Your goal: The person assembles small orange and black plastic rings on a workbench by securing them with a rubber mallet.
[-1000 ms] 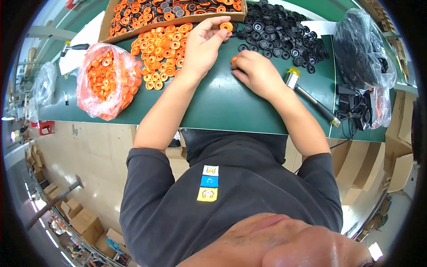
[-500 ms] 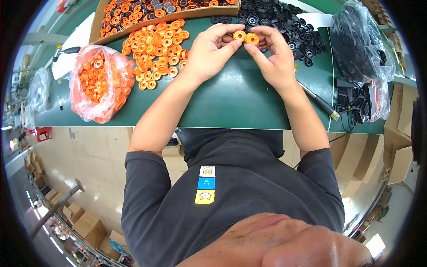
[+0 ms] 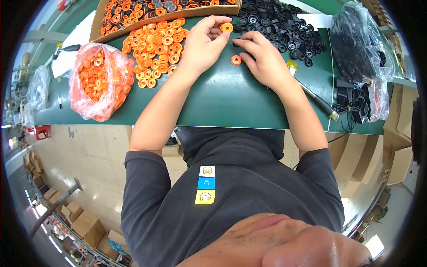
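Note:
My left hand (image 3: 203,46) pinches an orange ring-shaped wheel (image 3: 226,27) between thumb and fingers, its round face turned up. Across from it, my right hand (image 3: 263,58) reaches over the table with thumb and forefinger apart. Dark round parts lie close to its fingertips, and one under them is partly hidden. Just left of the right thumb, a single orange wheel (image 3: 235,60) lies flat on the green table (image 3: 235,100). Loose orange wheels (image 3: 155,44) are heaped beside my left hand. Beyond my right hand spreads a pile of black round parts (image 3: 278,26).
A cardboard box (image 3: 167,18) of orange-and-black parts stands at the back. Left is a pink plastic bag (image 3: 80,100) of orange wheels. A tool with a dark handle (image 3: 318,96), coiled black cables (image 3: 353,104) and a clear bag of black parts (image 3: 358,42) lie right.
The two orange wheels held together have come apart: one stays in my left hand, the other now lies on the table. My right hand has moved down and left, its fingers lower.

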The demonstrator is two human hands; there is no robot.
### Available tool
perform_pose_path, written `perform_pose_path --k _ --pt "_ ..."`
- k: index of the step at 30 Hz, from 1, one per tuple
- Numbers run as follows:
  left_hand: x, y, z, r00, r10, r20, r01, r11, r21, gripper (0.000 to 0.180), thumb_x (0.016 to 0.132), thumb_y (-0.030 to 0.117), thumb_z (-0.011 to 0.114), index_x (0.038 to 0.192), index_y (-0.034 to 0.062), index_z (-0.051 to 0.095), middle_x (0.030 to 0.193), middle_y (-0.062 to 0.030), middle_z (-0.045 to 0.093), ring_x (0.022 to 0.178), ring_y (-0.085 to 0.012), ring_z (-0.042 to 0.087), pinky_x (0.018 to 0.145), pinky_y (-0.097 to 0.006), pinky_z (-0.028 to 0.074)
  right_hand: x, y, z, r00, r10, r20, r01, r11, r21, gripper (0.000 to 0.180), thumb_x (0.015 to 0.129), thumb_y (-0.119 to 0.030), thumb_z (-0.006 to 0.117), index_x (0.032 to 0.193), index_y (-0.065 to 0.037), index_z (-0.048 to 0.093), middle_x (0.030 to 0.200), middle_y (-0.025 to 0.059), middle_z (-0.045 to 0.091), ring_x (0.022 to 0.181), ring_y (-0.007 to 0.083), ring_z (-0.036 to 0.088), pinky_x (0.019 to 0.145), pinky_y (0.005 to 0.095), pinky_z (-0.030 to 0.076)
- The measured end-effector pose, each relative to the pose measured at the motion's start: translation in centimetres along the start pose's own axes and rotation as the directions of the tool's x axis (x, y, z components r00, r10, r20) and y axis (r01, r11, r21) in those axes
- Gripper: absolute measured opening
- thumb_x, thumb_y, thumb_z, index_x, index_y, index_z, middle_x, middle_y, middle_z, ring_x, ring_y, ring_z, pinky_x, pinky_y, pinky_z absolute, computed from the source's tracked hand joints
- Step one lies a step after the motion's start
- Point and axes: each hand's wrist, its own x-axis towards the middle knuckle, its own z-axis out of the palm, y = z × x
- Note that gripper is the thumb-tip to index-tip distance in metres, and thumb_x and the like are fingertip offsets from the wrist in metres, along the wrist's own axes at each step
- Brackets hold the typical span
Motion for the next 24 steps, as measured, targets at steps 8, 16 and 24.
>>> perform_pose_path --k 8,16,24 --pt "-0.1 -0.1 0.2 0.999 -0.011 0.041 0.011 1.0 -0.012 0.034 0.094 0.003 0.065 0.129 0.001 0.062 0.104 -0.0044 0.069 0.095 -0.0086 0.064 0.087 -0.023 0.051 -0.1 0.5 0.2 1.0 0.029 0.01 -0.027 0.992 -0.12 0.027 0.083 -0.005 0.065 0.11 -0.004 0.071 0.106 0.0128 0.063 0.099 0.033 0.064 0.085 0.042 0.054" --pt "-0.4 -0.3 0.4 0.995 -0.044 0.086 0.041 0.998 0.04 0.035 0.094 0.005 0.066 0.129 0.0009 0.063 0.104 -0.0045 0.07 0.094 -0.0081 0.065 0.086 -0.024 0.052 0.0 0.6 0.4 0.993 0.084 -0.088 -0.094 0.987 -0.127 0.02 0.087 -0.01 0.064 0.106 -0.006 0.071 0.098 0.0129 0.064 0.09 0.0353 0.066 0.079 0.0447 0.055" --pt "-0.5 -0.2 0.7 0.993 0.054 0.103 -0.091 0.913 0.398 0.03 0.089 0.008 0.069 0.118 -0.0015 0.069 0.1 -0.0117 0.067 0.078 -0.017 0.068 0.076 -0.029 0.056 0.2 2.2 0.4 0.986 0.059 -0.155 -0.072 0.994 -0.079 0.022 0.089 -0.01 0.063 0.109 -0.004 0.072 0.094 0.0144 0.067 0.087 0.0362 0.067 0.079 0.0432 0.055"
